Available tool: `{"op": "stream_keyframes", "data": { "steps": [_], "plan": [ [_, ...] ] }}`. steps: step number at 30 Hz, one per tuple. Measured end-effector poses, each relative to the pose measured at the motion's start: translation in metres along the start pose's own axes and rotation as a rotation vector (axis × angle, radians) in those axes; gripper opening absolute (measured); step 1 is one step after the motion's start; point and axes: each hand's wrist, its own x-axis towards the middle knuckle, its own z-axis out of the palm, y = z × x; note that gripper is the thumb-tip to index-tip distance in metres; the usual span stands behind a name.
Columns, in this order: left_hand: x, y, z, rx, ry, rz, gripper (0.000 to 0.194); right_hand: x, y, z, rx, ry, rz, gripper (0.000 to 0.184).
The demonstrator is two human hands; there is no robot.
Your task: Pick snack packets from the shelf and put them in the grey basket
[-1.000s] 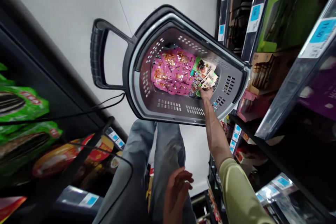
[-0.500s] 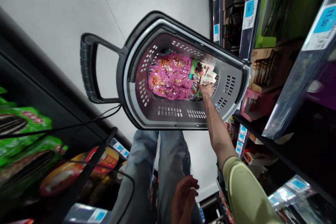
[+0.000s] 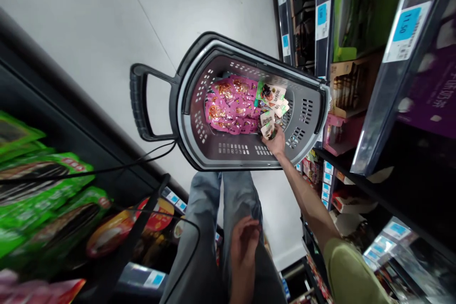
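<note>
A grey shopping basket (image 3: pixel 245 154) with a black handle (image 3: pixel 138 102) stands on the floor ahead of me. Pink snack packets (image 3: pixel 231 107) fill its bottom, and green-and-white packets (image 3: pixel 272 94) lie at its right side. My right hand (image 3: pixel 275 142) reaches over the basket's near rim and is closed on a small white packet (image 3: pixel 267 126). My left hand (image 3: pixel 244 242) hangs low in front of my legs, fingers loosely curled, holding nothing.
Store shelves (image 3: pixel 374 118) with blue price tags (image 3: pixel 406 26) and boxed goods line the right. On the left a dark rack holds green bags (image 3: pixel 42 185) and orange packets (image 3: pixel 114 232). A black cable (image 3: pixel 142 152) crosses below the basket. Pale tiled floor (image 3: pixel 107 19) lies beyond.
My right hand has drawn back from the basket's middle toward its near rim, with a small white packet in it. My left hand has lowered slightly and its fingers have curled.
</note>
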Motion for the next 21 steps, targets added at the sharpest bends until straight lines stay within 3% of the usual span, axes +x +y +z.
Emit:
{"op": "stream_keyframes", "data": {
  "steps": [5,10,13,16,18,21],
  "plan": [
    [0.001,0.033,-0.001,0.05,0.044,0.125,0.034,-0.046,-0.005,-0.025,0.165,-0.017,-0.167,0.087],
    [0.007,0.07,0.003,0.242,-0.085,0.264,0.049,-0.091,-0.043,-0.066,0.399,-0.068,-0.25,0.088],
    [0.033,0.096,0.008,0.379,-0.207,0.382,0.086,-0.123,-0.068,-0.085,0.588,-0.212,-0.28,0.089],
    [0.068,0.122,0.015,0.381,-0.395,0.426,0.115,-0.149,-0.082,-0.09,0.715,-0.353,-0.317,0.091],
    [0.089,0.135,0.02,0.373,-0.515,0.397,0.119,-0.161,-0.086,-0.087,0.746,-0.417,-0.356,0.092],
    [0.112,0.144,0.025,0.436,-0.59,0.342,0.103,-0.17,-0.087,-0.077,0.778,-0.46,-0.328,0.092]
  ]
}}
